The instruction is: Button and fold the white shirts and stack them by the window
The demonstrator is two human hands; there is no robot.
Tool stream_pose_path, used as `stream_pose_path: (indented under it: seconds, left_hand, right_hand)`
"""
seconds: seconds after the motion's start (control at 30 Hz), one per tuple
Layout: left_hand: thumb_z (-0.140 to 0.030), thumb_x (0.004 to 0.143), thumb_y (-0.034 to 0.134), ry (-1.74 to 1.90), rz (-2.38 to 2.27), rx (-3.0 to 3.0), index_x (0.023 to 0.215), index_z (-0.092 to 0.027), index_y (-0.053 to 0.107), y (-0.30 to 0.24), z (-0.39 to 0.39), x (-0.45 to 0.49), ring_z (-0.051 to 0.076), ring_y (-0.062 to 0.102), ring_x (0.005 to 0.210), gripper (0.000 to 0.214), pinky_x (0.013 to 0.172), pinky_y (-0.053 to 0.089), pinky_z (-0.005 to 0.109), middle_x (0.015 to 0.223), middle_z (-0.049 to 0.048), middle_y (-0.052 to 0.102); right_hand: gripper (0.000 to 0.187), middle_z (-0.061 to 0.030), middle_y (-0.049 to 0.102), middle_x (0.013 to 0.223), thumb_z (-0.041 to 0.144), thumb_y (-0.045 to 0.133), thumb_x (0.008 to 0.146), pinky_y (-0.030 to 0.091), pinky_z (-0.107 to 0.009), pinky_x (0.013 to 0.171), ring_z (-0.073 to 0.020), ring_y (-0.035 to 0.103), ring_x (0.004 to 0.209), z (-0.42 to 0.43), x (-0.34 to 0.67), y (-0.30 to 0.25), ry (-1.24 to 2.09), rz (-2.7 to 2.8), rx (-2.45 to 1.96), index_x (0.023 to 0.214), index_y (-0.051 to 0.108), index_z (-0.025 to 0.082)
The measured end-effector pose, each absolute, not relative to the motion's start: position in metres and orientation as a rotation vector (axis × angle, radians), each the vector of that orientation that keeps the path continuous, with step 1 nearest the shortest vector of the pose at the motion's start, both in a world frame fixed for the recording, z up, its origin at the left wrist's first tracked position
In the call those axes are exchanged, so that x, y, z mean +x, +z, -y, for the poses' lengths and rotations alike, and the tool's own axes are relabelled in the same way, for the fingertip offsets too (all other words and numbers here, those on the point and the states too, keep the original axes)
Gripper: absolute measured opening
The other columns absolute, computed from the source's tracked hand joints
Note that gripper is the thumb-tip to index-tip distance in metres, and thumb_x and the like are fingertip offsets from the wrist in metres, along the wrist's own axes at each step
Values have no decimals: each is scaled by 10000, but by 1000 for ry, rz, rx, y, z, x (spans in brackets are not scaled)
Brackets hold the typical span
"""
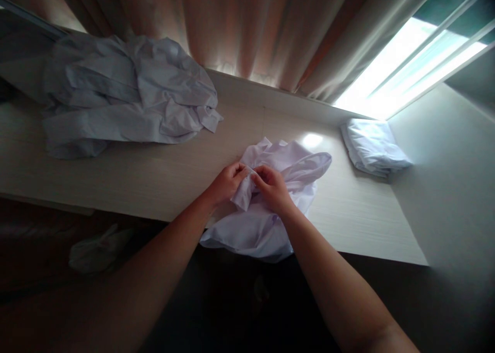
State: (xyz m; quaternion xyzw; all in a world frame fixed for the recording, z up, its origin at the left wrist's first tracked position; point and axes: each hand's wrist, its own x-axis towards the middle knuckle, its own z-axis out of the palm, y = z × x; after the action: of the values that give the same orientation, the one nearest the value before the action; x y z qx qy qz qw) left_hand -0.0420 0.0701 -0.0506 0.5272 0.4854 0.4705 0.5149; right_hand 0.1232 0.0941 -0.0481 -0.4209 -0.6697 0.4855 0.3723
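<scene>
A crumpled white cloth (297, 172) lies on the pale wooden table (154, 177), with part of it hanging over the front edge. My left hand (226, 182) and my right hand (273, 188) meet at the cloth's near left part. Both pinch a small fold of the fabric between their fingers. The fingertips almost touch each other.
A heap of rumpled white garments (127, 95) covers the table's back left. A folded white cloth (373, 146) sits at the back right by the wall. Curtains (251, 28) hang behind, and a bright window (406, 69) is at the upper right. A pale bag (98, 250) lies on the dark floor at the left.
</scene>
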Motion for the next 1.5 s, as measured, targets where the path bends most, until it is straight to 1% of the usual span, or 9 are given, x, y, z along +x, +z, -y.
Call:
stream_pose_path:
  seconds: [0.13, 0.23, 0.33, 0.53, 0.73, 1.1, 1.3, 1.5]
  left_hand:
    - [-412, 911, 527, 1136, -1219, 1322, 850, -176, 608, -51, -71, -41, 157, 570, 760, 256, 703, 455, 271, 823, 24, 626]
    - [-377, 933, 483, 1123, -1278, 1431, 804, -173, 607, -50, -70, -40, 162, 561, 757, 271, 690, 439, 271, 782, 19, 612]
    - [-354, 938, 462, 1117, -1310, 1489, 767, -174, 591, -48, -69, -40, 154, 529, 711, 279, 642, 409, 268, 730, 7, 573]
    - [-377, 936, 467, 1083, -1298, 1488, 787, -180, 576, -50, -67, -40, 147, 509, 677, 270, 601, 388, 260, 724, -3, 558]
    - [-393, 947, 461, 1103, -1292, 1505, 829, -175, 596, -53, -67, -38, 154, 525, 716, 282, 631, 405, 259, 765, 9, 577]
    - [-344, 963, 435, 1060, -1346, 1534, 852, -162, 594, -50, -66, -37, 153, 537, 738, 266, 656, 407, 262, 781, 12, 590]
    - [-345, 963, 438, 1071, -1346, 1552, 841, -162, 595, -50, -65, -37, 156, 554, 749, 270, 673, 416, 271, 787, 14, 602]
    - [-349, 953, 440, 1068, -1362, 1559, 813, -173, 566, -51, -65, -37, 153, 538, 734, 258, 657, 404, 266, 763, 7, 579]
  right_hand:
    - [292, 0, 601, 748, 498, 621, 857, 439, -265, 617, -147, 527, 680, -95, 123, -51, 1256, 1686, -1078, 856, 619, 206]
    - [289, 0, 601, 751, 497, 627, 851, 443, -264, 621, -149, 532, 689, -96, 122, -52, 1283, 1672, -1087, 854, 616, 209]
    - [282, 8, 587, 736, 493, 632, 842, 437, -263, 606, -145, 520, 666, -96, 122, -52, 1334, 1642, -1082, 845, 608, 212]
    - [292, 14, 575, 734, 505, 638, 822, 426, -262, 591, -141, 504, 645, -97, 122, -52, 1398, 1596, -1115, 840, 583, 219]
    - [254, 27, 557, 707, 460, 636, 839, 425, -267, 591, -134, 499, 615, -99, 122, -57, 1373, 1574, -1074, 849, 592, 210]
    - [241, 6, 575, 757, 451, 630, 837, 431, -269, 620, -147, 509, 676, -100, 122, -60, 1371, 1587, -1105, 856, 597, 214]
    - [237, 6, 567, 748, 444, 638, 826, 429, -273, 622, -151, 506, 675, -99, 121, -61, 1372, 1571, -1117, 857, 596, 213]
    - [232, 15, 559, 729, 435, 642, 821, 423, -269, 608, -142, 497, 647, -99, 120, -60, 1434, 1524, -1104, 860, 591, 212]
